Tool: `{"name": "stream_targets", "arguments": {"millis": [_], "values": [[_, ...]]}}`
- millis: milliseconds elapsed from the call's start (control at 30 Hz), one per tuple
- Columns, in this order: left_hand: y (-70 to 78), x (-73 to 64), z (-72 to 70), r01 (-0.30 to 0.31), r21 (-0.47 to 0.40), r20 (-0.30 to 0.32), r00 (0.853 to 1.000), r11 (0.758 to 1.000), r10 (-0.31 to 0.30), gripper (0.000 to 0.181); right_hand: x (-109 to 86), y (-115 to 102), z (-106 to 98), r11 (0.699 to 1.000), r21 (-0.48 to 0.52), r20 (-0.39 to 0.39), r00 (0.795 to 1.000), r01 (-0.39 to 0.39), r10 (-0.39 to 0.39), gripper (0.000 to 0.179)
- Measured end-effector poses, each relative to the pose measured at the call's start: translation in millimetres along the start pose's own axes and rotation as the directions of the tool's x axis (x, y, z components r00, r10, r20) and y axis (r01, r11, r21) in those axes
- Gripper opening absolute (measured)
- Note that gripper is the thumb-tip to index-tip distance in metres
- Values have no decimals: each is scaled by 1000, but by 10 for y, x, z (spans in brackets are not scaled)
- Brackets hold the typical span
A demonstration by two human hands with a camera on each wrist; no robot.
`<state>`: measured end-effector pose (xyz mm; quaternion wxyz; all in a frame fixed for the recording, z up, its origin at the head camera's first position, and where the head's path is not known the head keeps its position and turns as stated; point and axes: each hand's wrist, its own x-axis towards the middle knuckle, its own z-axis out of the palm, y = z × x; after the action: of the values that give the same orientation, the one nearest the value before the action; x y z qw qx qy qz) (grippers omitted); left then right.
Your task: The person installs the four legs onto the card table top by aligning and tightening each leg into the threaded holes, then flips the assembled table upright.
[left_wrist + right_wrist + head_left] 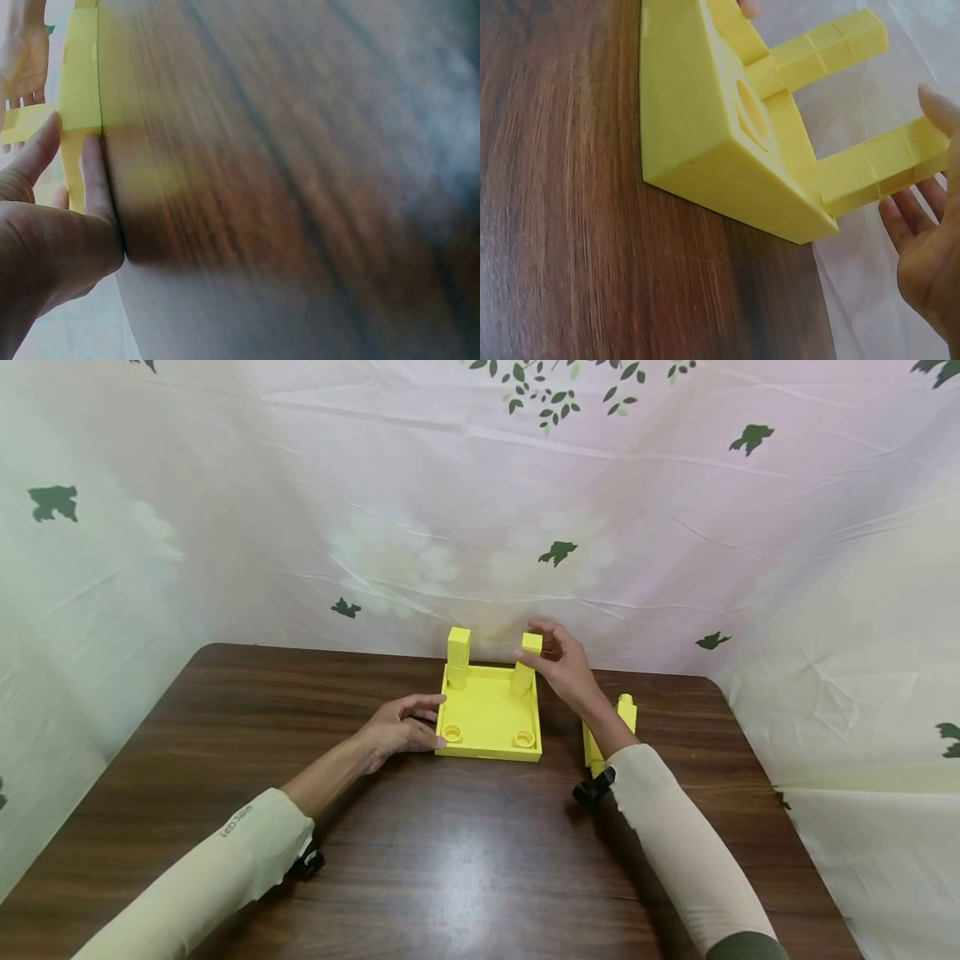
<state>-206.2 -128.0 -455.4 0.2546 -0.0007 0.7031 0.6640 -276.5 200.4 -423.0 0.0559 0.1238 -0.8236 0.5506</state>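
Note:
A shallow yellow square tray (491, 714) with raised walls lies on the table. Two round sockets (452, 733) show at its near corners. At its far corners stand two upright yellow posts, the left post (458, 652) and the right post (885, 161). My left hand (401, 727) holds the tray by its left wall, with one fingertip over the rim in the right wrist view. My right hand (562, 668) is around the top of the right post, thumb on the near side and fingers behind it.
More yellow posts (626, 710) lie on the brown wooden table (360, 860) to the right, partly hidden by my right forearm. A printed cloth (420, 485) hangs behind the table and at both sides. Black wrist cameras (594, 787) sit at both cuffs.

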Motion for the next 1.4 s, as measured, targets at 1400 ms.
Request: {"name": "stream_targets", "arguments": {"millis": [1400], "values": [[-3, -96, 77, -28, 94, -49, 998, 995, 32, 88, -510, -135, -300, 955, -295, 102, 994, -18, 50, 79]]}}
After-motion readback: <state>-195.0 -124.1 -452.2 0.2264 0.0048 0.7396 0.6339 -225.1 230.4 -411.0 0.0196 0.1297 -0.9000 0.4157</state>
